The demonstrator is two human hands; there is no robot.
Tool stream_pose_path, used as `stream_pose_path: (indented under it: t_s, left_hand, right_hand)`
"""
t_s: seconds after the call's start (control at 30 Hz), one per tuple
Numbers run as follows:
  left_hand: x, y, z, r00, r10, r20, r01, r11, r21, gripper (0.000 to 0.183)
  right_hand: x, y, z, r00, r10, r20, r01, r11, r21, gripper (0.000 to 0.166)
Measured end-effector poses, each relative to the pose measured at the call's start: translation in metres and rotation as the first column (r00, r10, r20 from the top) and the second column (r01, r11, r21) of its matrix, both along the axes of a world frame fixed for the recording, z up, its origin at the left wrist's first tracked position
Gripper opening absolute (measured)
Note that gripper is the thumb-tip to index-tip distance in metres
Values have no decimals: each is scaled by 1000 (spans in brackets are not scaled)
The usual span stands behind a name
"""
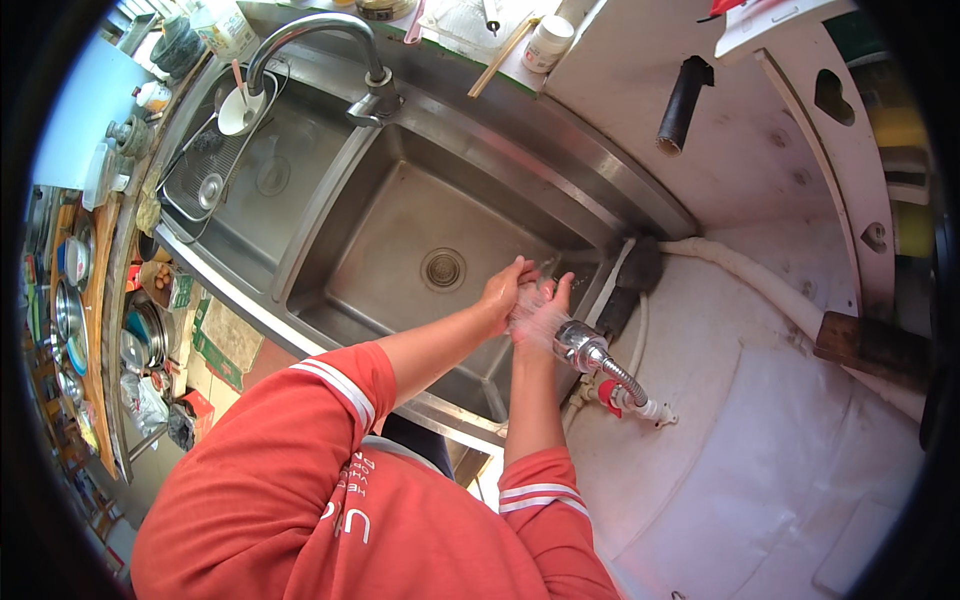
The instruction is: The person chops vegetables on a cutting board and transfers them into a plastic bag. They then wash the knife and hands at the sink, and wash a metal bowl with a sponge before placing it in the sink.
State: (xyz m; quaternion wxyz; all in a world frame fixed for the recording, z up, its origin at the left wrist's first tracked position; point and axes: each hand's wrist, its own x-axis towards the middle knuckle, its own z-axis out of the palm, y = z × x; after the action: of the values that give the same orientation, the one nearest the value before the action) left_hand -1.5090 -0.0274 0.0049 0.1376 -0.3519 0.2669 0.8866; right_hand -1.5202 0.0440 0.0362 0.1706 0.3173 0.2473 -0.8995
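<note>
Water sprays from a chrome tap head across both of my hands, above the right basin of a stainless steel sink. My left hand is wet, its fingers reaching toward the right one, with no object visible in it. Close beside it, my right hand is turned up with the thumb apart, partly veiled by the spray. Whether the palms touch is hidden by the water. The tap head sits on a flexible metal hose that runs to a wall valve with a red handle. Below my hands is the drain.
A curved chrome faucet rises behind the left basin. There a wire rack holds a white bowl. A white jar and chopsticks lie on the back ledge. A black pipe juts from the right wall.
</note>
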Motion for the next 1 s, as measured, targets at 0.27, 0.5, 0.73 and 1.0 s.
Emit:
stream_pose_path:
  t_s: [0.27, 0.5, 0.73, 1.0]
  left_hand:
    - [2, -10, 26, 991, 100, 90, -108, 990, 91, 59]
    - [6, 6, 14, 996, -87, 28, 89, 989, -115, 59]
    - [31, 26, 8, 958, -188, -215, 204, 977, 56, 52]
    - [-11, 8, 21, 998, 56, -19, -53, 986, 159, 27]
  right_hand:
    - [42, -14, -2, 765, 602, -228, 7, 348, 938, 34]
    - [41, -12, -21, 829, 437, -348, -1, 624, 782, 53]
    - [-9, 41, -57, 967, 249, -45, -53, 376, 925, 64]
    - [35, -7, 7, 951, 116, -288, 80, 804, 589, 67]
